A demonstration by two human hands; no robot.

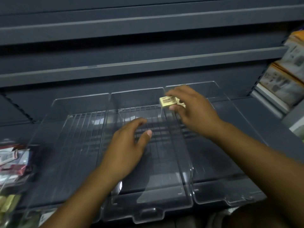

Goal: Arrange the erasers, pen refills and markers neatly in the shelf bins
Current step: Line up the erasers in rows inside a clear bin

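Three clear plastic bins sit side by side on a dark shelf: left bin, middle bin and right bin. My right hand pinches a small cream eraser box above the back of the divider between the middle and right bins. My left hand hovers over the middle bin with fingers relaxed and spread, holding nothing. All three bins look bare inside.
Red and white packets lie in a clear container at the far left, with yellowish items below them. Stacked printed boxes fill the shelves at the right. Dark shelf boards overhang above the bins.
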